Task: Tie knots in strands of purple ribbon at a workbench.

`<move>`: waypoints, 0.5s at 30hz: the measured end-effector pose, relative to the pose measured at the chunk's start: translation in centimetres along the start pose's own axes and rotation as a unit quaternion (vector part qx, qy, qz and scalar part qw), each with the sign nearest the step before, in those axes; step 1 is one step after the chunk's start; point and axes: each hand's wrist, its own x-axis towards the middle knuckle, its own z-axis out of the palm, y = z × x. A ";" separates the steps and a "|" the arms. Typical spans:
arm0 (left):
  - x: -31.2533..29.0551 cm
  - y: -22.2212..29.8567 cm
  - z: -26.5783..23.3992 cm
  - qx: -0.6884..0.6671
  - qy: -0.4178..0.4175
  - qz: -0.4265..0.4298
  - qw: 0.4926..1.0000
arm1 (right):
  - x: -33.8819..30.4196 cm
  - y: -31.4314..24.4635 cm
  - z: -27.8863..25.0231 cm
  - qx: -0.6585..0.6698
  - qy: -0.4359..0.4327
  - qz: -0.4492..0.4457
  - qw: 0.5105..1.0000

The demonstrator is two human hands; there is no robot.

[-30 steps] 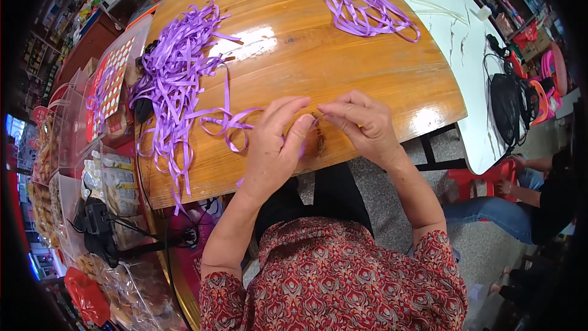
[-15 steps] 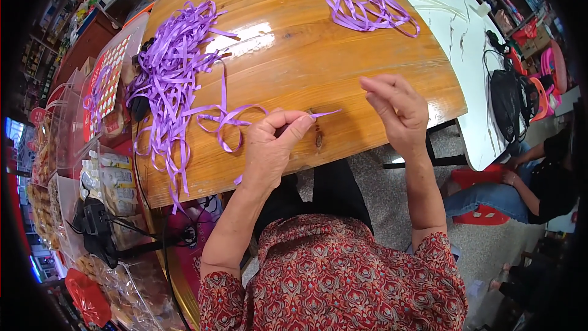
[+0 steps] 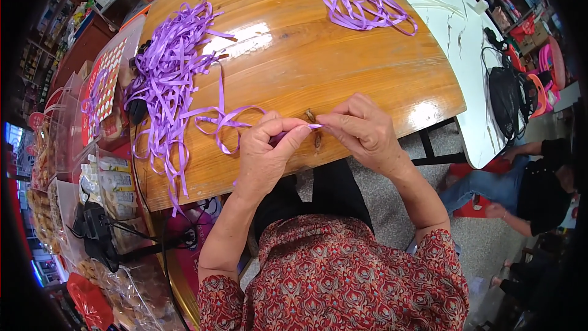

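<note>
Pinches a purple ribbon [image 3: 313,127] in left hand [image 3: 263,153] and right hand [image 3: 366,136] fingertips; holds it near the front edge of the wooden table [image 3: 349,67]. Has a ribbon heap [image 3: 166,64] along the left edge.

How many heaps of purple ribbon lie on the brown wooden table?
2: a large, tangled purple ribbon heap along the left side, and a smaller, looped purple ribbon bundle toward the far right. No heap seems hidden.

Red patterned shirt [image 3: 355,276] (short-sleeved), black trousers [image 3: 335,196].
</note>
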 end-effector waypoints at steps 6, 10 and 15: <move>0.9 -1.2 0.0 -0.030 0.011 0.061 0.998 | -0.2 -0.5 -0.6 0.249 -0.111 0.159 0.949; 0.0 -1.2 2.2 -0.252 0.022 -0.088 0.963 | -0.5 -0.4 0.8 0.395 -0.093 0.220 0.887; -1.2 -1.6 3.1 -0.307 0.063 -0.043 0.949 | -0.4 -0.6 2.7 0.327 0.049 0.133 0.934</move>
